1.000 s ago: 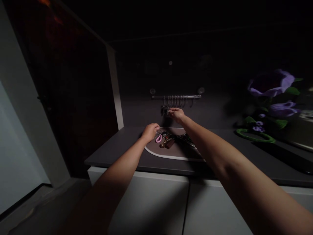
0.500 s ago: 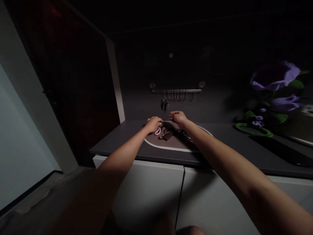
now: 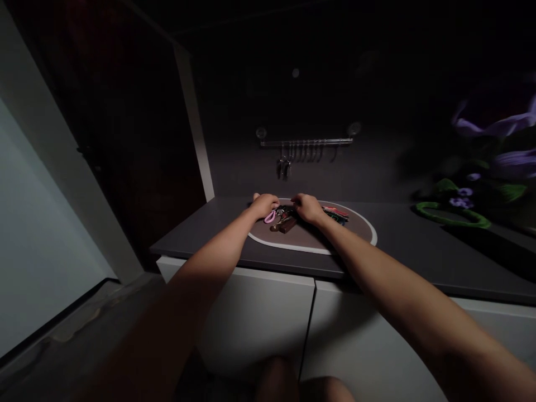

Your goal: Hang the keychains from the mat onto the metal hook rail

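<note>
An oval brown mat [image 3: 276, 240] with a white rim lies on the dark counter, bearing a pile of keys and key fobs. My left hand [image 3: 264, 205] is at the pile's left side, fingers bent together beside a pink loop [image 3: 270, 217]; what they pinch is too small to make out. Curled down over the pile's middle is my right hand [image 3: 309, 208], its fingertips hidden among the items. Between the hands lie small metal keys and a brown fob [image 3: 288, 225]. Red and green items [image 3: 336, 214] show right of my right wrist.
A clear rail [image 3: 307, 142] with several hooks is fixed to the back wall, and a bunch of keys [image 3: 284, 166] hangs near its left end. Purple flowers [image 3: 517, 164] and a green ring [image 3: 452, 215] stand at the right. White cabinet doors [image 3: 259, 312] are below the counter.
My right hand has come down from above the mat onto the pile, its fingers now curled. My left hand stays near the pink loop. The view has shifted slightly.
</note>
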Tool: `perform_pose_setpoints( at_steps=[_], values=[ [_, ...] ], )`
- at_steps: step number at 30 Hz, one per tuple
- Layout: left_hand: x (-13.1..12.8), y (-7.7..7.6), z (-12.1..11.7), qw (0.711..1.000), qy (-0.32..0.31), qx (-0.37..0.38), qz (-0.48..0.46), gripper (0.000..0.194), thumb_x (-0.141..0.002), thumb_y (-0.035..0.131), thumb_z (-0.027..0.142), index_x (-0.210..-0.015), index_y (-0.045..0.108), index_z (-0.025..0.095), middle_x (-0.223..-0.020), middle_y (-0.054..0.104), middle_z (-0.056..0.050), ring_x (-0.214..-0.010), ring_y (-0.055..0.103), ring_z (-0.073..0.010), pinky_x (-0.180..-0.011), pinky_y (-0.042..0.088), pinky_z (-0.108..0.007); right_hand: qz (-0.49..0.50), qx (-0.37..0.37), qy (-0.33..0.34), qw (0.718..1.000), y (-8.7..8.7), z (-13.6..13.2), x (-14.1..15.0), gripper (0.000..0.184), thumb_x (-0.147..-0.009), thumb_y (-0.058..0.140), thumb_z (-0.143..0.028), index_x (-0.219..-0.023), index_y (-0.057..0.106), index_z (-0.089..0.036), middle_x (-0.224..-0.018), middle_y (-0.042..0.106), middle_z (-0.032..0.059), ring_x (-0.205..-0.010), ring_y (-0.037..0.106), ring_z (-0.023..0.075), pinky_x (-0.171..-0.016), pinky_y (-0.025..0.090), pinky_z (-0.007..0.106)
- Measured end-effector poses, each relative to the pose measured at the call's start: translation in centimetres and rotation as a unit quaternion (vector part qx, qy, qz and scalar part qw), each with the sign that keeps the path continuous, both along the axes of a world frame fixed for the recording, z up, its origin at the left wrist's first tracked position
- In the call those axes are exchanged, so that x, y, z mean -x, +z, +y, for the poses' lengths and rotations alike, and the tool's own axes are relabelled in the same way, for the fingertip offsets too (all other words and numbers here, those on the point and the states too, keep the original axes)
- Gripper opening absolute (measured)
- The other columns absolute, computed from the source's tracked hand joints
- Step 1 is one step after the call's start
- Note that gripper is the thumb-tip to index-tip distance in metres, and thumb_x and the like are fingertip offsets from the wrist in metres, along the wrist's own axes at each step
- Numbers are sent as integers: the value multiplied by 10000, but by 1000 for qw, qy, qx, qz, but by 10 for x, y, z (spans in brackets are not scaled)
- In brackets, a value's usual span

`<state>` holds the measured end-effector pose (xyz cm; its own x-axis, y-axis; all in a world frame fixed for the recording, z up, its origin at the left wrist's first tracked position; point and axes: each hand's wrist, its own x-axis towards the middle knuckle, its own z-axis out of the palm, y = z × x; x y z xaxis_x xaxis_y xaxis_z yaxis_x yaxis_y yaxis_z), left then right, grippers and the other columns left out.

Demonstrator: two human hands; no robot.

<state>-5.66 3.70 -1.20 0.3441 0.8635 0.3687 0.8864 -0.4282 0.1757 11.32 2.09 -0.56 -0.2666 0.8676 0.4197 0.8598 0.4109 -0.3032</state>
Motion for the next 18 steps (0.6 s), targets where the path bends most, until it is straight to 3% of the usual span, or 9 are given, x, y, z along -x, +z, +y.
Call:
perform_pose_setpoints(
  at_steps=[9, 14, 18],
  values=[
    [8, 3, -3, 999, -6, -18, -31, 200, -794, 463, 250, -832, 656, 212, -915, 666, -32, -924, 547, -190, -818, 293, -326, -56, 12, 5, 998, -1, 2, 6, 289, -799, 444, -195, -1017, 627, -144, -1047, 634, 112, -973, 577, 199, -808, 398, 243],
    [12, 6, -1, 989, -36, -23, -143, 202, -780, 475, 258, -828, 650, 169, -831, 661, -32, -805, 560, -155, -729, 370, -268, -60, 10, 11, 998, 1, 0, 8, 286, -801, 448, -210, -1014, 628, -144, -1037, 638, 110, -962, 581, 197, -801, 400, 241],
    [11, 9, 1, 961, -81, 7, -263, 201, -765, 492, 257, -807, 634, 120, -756, 636, -35, -695, 536, -123, -663, 398, -238, -46, -5, 15, 999, 4, -1, 9, 293, -798, 433, -179, -1015, 625, -142, -1040, 638, 102, -961, 579, 186, -803, 396, 232]
  ],
)
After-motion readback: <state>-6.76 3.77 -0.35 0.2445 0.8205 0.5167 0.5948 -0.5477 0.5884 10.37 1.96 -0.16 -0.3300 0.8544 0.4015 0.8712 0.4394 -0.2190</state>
